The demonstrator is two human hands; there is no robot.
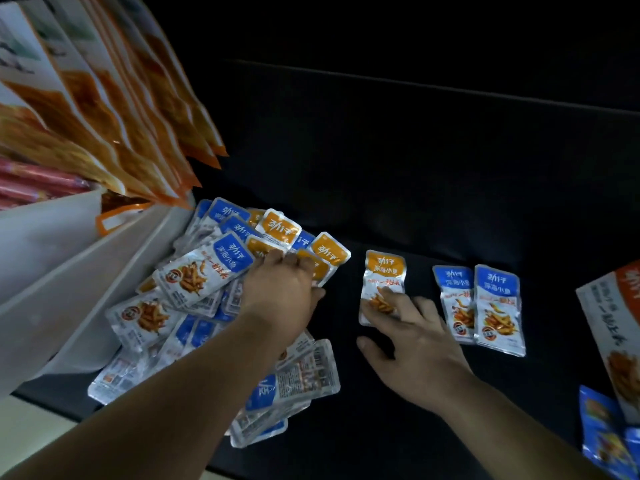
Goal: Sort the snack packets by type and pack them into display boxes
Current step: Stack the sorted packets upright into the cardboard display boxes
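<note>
Where the white bins [69, 271] end: heap of packets [194, 278], blue and orange tops mixed, too overlapped to count.
Left hand [280, 289]: fingers on the heap's orange-topped ones; grip cannot be told.
Orange packet [382, 275]: 1, alone, flat.
Right hand [415, 348]: fingers spread straight, tips pressing that packet's lower end.
Blue packets [498, 306]: 2, side by side.
Table [415, 168]: dark, free room behind.
Box [616, 323]: 1, cut off at right edge.
</note>
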